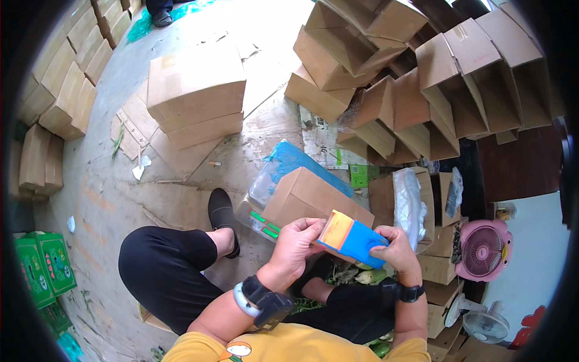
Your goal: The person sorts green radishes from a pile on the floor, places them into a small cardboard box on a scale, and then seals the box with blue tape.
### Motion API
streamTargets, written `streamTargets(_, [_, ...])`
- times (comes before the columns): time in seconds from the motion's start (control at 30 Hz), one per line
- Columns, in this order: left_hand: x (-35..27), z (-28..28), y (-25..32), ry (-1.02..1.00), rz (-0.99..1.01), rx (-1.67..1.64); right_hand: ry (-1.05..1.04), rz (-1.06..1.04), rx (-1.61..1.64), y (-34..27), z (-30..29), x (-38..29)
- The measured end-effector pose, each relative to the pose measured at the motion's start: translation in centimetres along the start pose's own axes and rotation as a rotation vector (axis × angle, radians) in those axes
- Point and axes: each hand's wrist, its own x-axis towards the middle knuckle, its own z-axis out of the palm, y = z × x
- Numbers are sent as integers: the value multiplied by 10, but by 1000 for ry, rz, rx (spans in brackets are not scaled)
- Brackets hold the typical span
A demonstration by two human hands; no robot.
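Note:
A blue and orange tape dispenser [352,240] with a toothed edge is held above my lap, over a cardboard box. My right hand [399,249] grips its blue end, thumb on the upper face. At the orange, toothed end, my left hand [291,246] pinches with thumb and fingertips; whether clear tape lies between them is too small to tell. Below the dispenser lies the brown cardboard box [312,194], closed on its visible side. It rests on a clear plastic storage bin [258,190] with a blue covering and green latches.
Stacked open cartons [448,90] rise at the right. Another cardboard box [196,95] stands ahead on flattened cardboard. A pink fan [484,250] and a white fan [481,321] are at right. Green boxes [47,267] sit at left. A person's shoe [162,19] shows at the top.

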Motion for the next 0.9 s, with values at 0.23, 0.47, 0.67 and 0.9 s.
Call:
streamTargets(0.23, [11,-11,3,142,324,169,-27,187,14,-19,17,10])
streamTargets(0.47, [67,-91,40,278,614,498,15,157,33,-27,8,22])
streamTargets(0.67, [86,-113,73,573,517,416,36,209,-172,-32,8,36])
streamTargets(0.9, [84,-96,90,572,670,545,37,255,-154,-35,13,48])
